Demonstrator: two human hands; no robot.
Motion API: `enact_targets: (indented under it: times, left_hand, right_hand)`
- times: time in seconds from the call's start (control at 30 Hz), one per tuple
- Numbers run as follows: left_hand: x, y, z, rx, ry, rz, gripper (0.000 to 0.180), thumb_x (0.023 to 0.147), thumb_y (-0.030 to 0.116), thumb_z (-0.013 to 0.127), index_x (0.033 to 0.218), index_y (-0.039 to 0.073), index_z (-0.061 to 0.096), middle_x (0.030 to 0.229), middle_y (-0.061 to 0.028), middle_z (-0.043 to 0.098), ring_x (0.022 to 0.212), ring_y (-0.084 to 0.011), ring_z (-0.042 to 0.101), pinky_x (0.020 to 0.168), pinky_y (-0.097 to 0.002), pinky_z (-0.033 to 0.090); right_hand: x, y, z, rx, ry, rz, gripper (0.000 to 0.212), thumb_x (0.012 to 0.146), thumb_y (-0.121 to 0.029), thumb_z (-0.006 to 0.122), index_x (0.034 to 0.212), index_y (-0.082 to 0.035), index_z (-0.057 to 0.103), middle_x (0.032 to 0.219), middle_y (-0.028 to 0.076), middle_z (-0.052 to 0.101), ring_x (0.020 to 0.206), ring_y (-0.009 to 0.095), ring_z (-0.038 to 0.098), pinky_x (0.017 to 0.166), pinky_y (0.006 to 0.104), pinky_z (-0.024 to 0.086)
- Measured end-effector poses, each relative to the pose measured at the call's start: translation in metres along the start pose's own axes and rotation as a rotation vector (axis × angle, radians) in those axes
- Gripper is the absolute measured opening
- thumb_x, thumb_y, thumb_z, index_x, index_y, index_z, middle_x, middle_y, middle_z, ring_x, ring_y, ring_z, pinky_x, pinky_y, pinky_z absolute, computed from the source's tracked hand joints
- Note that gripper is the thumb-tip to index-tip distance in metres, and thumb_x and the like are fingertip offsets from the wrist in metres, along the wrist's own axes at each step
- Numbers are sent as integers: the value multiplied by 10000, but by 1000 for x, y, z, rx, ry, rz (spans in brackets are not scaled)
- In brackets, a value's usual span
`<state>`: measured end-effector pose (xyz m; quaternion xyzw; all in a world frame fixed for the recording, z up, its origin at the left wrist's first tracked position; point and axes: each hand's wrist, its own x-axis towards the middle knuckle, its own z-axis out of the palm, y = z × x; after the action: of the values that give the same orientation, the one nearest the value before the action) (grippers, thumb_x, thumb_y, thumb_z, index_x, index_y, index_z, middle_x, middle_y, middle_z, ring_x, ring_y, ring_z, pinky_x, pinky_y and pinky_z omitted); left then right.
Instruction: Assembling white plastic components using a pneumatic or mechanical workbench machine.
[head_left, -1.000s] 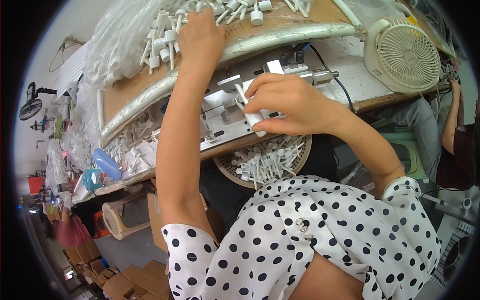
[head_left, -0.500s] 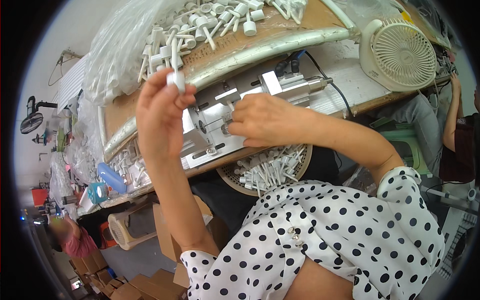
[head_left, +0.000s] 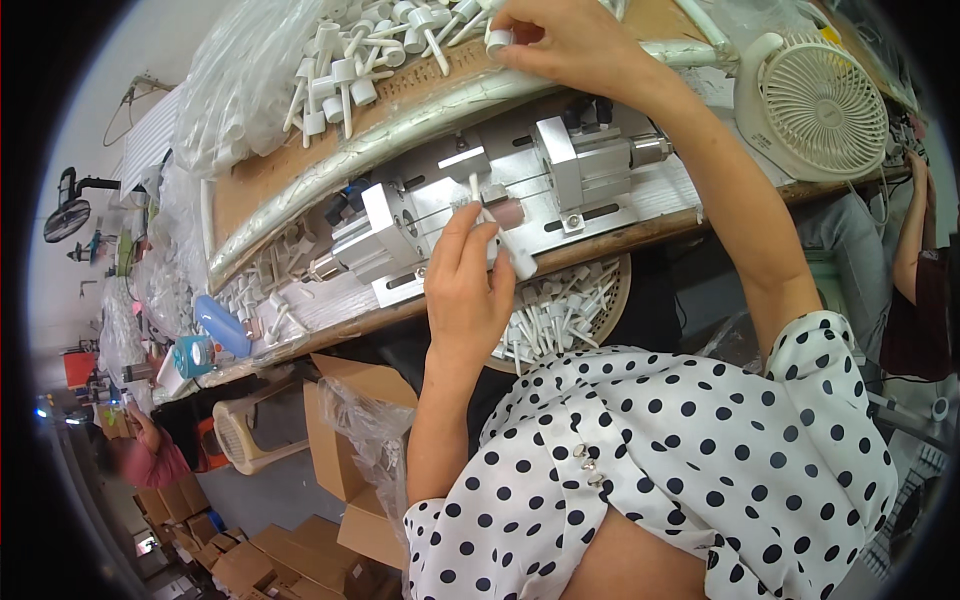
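Note:
My left hand (head_left: 466, 285) is at the middle of a metal clamping fixture (head_left: 385, 235), fingers closed around a white plastic stemmed piece (head_left: 519, 258) whose wider end points towards me. Just beyond the fingertips, a slim white stem (head_left: 474, 184) stands at the fixture's centre block; whether it belongs to another piece is unclear. My right hand (head_left: 575, 45) reaches over the padded rim to the far pile of white stemmed pieces (head_left: 400, 40). Its thumb and fingers pinch the round cap of one white piece (head_left: 498, 41); the rest of that piece is hidden.
A round basket (head_left: 618, 305) of white pieces sits below the bench edge. The padded rim (head_left: 400, 150) borders the pile. At the right stands a white fan (head_left: 815, 110); a blue bottle-like object (head_left: 222, 326) lies at the left. Open cardboard box (head_left: 335, 450) below.
My left hand came down from the pile side to the fixture's middle with a white piece. My right hand left the fixture and moved up to the pile, onto a piece there.

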<state>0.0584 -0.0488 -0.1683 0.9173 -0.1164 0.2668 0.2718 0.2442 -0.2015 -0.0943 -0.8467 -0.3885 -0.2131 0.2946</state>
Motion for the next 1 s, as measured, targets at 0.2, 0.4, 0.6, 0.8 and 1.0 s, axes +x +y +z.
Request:
enact_targets:
  times: [0.2,0.4,0.6,0.8,1.0]
  left_hand:
    - [1,6,4,-2,21,-7,240,691,-21,600,927,-39,557,1075,-206,533,943,-358,545,790,-390,454]
    - [7,9,5,39,-54,-46,231,722,3,598,947,-29,560,1071,-196,541,956,-340,564,799,-367,458]
    - [43,-5,-25,-45,-293,-44,264,730,84,667,974,33,579,948,-126,601,737,-228,577,627,-293,465]
    - [158,-48,-23,343,59,404,226,758,-4,524,949,84,607,892,-102,572,780,-285,574,661,-356,452]
    - [181,-73,-5,574,-92,414,173,771,69,573,937,98,608,824,-91,541,792,-274,563,669,-385,449]
  right_hand:
    - [-29,-12,-13,364,116,-16,221,733,-242,646,843,-50,651,684,59,622,643,130,597,594,274,472]
    - [-45,-16,-21,525,81,66,214,730,-192,680,883,-46,647,715,29,622,676,96,594,588,225,463]
    - [-64,-23,-26,601,63,46,229,729,-154,675,915,-26,632,766,41,633,698,108,598,610,243,471]
    - [-72,-44,-20,570,-99,-182,265,632,-33,664,893,0,626,882,143,608,836,250,588,713,321,470]
    - [-84,-58,-1,524,-133,-273,238,636,-49,647,867,-4,610,821,115,599,809,258,578,692,327,472]
